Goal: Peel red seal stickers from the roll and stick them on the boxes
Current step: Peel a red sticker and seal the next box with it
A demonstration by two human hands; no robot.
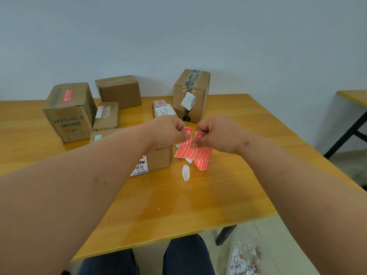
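Head view: I see both arms reaching over the wooden table (198,205), hands meeting at about 12 o'clock from the person's seat. Left hand (168,131) pinches the top of one red sticker (186,132) between thumb and fingers, fingers curled. Right hand (216,135) pinches the neighbouring sticker edge, thumb on front, fingers curled behind. The red sticker strip (193,151) hangs from both hands, its lower end curling into the roll (202,164) just above the tabletop; I cannot tell if it touches. A white backing scrap (186,172) lies on the table at 6 o'clock from the strip. The nearest box (158,160), with a barcode label, sits under the left wrist, at 9 o'clock from the strip. The HYNAUT box (69,112) is at 10 o'clock, a red sticker on its top. A small box (106,116) with a red sticker stands just beside it, a plain box (119,90) behind. The tall taped box (190,96) is at 12 o'clock, a flat labelled parcel (163,109) just to its left. A bag of paper scraps (245,259) sits on the floor at 5 o'clock. Dark trouser knees (186,255) show under the table edge.
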